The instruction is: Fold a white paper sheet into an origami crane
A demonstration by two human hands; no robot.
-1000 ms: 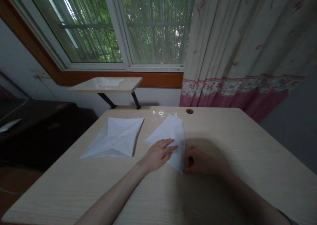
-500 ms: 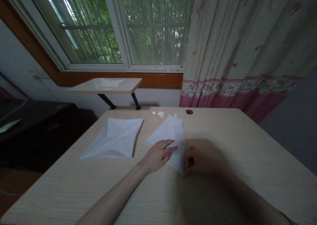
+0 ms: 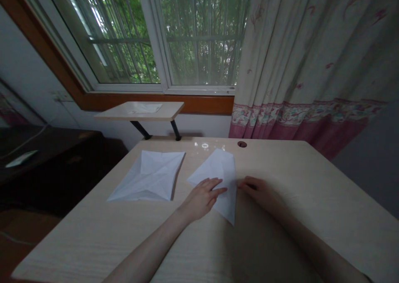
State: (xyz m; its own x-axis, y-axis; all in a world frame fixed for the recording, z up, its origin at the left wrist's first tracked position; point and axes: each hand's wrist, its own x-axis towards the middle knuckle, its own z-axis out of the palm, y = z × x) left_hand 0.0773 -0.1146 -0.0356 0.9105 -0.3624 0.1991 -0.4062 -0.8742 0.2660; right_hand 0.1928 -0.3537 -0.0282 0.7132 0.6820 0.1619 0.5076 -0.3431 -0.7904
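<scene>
A folded sheet of white paper lies on the desk, with a long straight edge on its right side and a point towards me. Flat across its middle rests my left hand, fingers spread. My right hand is closed in a pinch at the paper's right edge, about halfway along it. Its fingertips meet the edge there, and the curled fingers partly hide each other. To the left lies a second white paper, creased and folded, which neither hand touches.
The pale wooden desk has a round cable hole near its back edge. A small raised shelf at the back left carries another white paper. Behind are a window and a curtain; a dark cabinet stands at the left.
My right hand has moved away from me along the paper's right edge, from its lower corner to about the middle. My left hand stays on the paper. The view has shifted slightly.
</scene>
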